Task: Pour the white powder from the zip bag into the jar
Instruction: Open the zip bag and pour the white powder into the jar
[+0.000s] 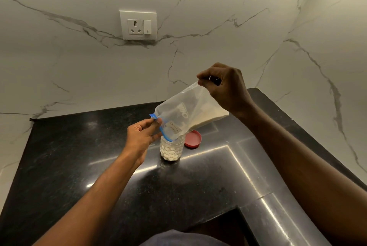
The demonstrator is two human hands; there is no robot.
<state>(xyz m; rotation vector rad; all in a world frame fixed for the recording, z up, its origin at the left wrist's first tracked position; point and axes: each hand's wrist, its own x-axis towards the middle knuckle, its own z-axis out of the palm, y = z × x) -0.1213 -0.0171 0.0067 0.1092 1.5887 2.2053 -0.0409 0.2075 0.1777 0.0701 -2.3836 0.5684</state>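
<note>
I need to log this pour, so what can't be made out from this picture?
- Head view: jar mouth, covered by the zip bag; whether powder is flowing can't be told.
- Handwritten label on the bag: too small and inverted to read.
- Red lid: partly behind bag and jar.
- Left hand and right hand fingertips: partly hidden pinching the bag.

Red lid point(193, 139), blue-zipped bag point(184, 112), black speckled counter point(79, 166)

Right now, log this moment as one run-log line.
phase: pouring | left hand: pinching zip bag mouth | right hand: lifting bag bottom | jar: upright, mostly full | red lid: off, behind jar
</note>
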